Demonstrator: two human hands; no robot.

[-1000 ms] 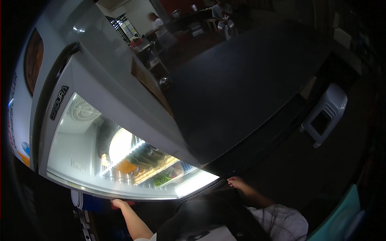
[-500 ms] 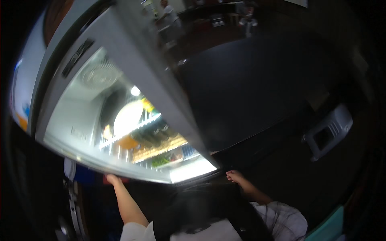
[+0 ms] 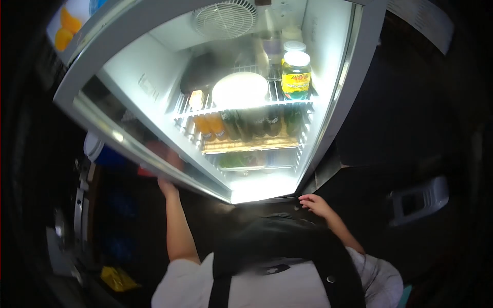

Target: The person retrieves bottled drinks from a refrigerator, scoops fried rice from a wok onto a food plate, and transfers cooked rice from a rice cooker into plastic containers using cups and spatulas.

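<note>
A lit refrigerator (image 3: 326,36) fills the upper middle, its glass door (image 3: 97,120) swung open to the left. My left hand (image 3: 167,188) is at the door's lower edge, its fingers partly hidden behind the frame. Near the bottom front corner of the refrigerator, my right hand (image 3: 315,204) holds nothing, fingers stretched and apart. On the upper wire shelf stand a bright white round container (image 3: 240,90) and a jar (image 3: 297,79) with a white lid and yellow label. Below are orange bottles (image 3: 215,126) and dark green bottles (image 3: 247,124).
A round fan grille (image 3: 225,19) is set inside the refrigerator at the top. To the right, a grey plastic piece with an opening (image 3: 421,200) lies in the dark. A yellow bag (image 3: 118,278) is at the lower left, beneath metal shelving or framework.
My view has turned to face the refrigerator more squarely. The door now stands open, with my left hand still at its edge. My right hand's fingers have uncurled.
</note>
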